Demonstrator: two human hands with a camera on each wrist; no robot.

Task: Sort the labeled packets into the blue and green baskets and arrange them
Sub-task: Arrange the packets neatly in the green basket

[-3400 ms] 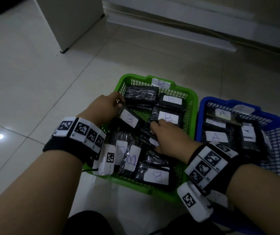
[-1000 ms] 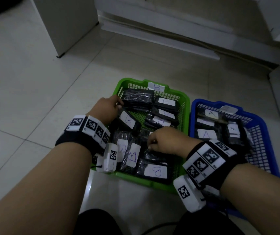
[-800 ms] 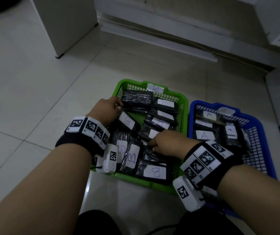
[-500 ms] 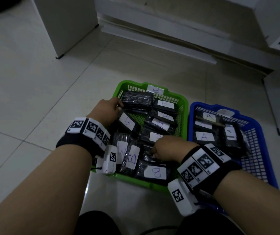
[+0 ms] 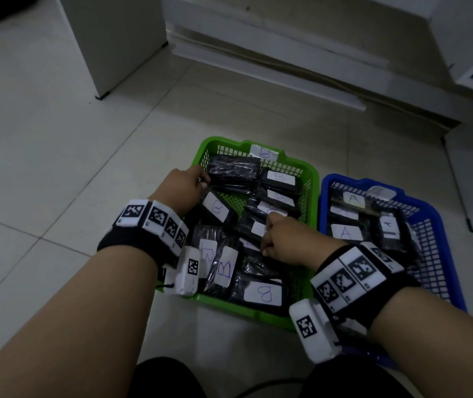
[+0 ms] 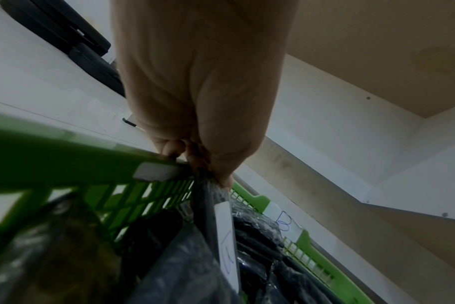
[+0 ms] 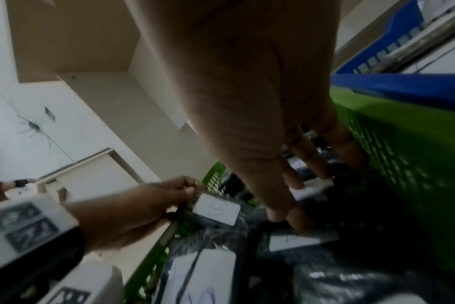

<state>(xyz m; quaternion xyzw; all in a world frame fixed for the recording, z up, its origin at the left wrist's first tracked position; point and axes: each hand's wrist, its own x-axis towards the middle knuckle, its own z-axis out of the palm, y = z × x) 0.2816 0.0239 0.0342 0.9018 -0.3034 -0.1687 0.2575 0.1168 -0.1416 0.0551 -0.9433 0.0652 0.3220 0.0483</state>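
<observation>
The left hand [image 5: 182, 187] pinches a B packet [image 5: 216, 208] at frame centre, long axis slanting toward lower right. The right hand [image 5: 288, 240] has its fingers [image 7: 296, 218] curled on another packet [image 5: 254, 229] in the green basket [image 5: 314, 179].

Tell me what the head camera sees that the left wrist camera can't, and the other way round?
Only the head view shows the blue basket with its A packets and the right hand. Only the left wrist view shows, from below, the left hand with thumb and fingers pinching the B packet at its top edge. Both show the green basket with its B tag.
</observation>
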